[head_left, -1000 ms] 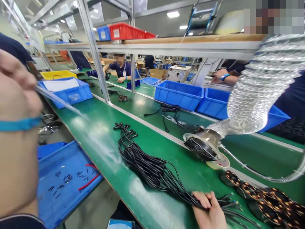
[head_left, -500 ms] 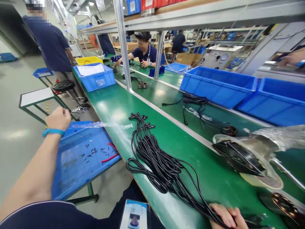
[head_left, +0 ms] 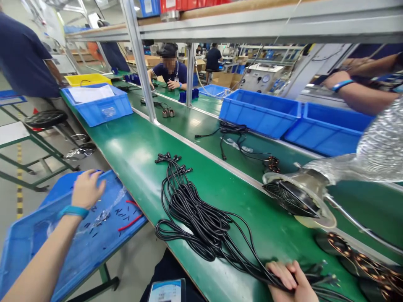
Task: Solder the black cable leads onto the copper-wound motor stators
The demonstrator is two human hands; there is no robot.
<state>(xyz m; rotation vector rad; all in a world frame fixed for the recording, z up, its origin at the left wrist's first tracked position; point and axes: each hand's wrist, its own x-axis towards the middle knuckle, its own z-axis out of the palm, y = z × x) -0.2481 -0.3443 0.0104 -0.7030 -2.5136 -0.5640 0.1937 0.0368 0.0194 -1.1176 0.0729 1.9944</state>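
My right hand (head_left: 289, 279), at the lower right, is closed around the loose end of a bundle of black cables (head_left: 201, 214). The cables lie coiled on the green bench, their plugs (head_left: 171, 159) fanned out at the far end and wire ends poking out past my hand. On the left, my left hand (head_left: 88, 188) hovers over a blue tray (head_left: 75, 264), fingers apart and holding nothing. Beneath and beside it, crumpled clear plastic film (head_left: 103, 216) lies in the tray among small black pieces and red-handled pliers (head_left: 130, 224).
A fume hood (head_left: 302, 201) with a foil duct (head_left: 380, 147) stands at the right, copper-wound stators (head_left: 355, 260) near it. Blue bins (head_left: 261, 113) line the far side. A metal post (head_left: 138, 63) rises from the bench. Co-workers sit and stand around.
My left hand has opened and come down over the tray; the plastic film that stretched from it to the bench now lies in the tray. My right hand still grips the cables. The view shifted right.
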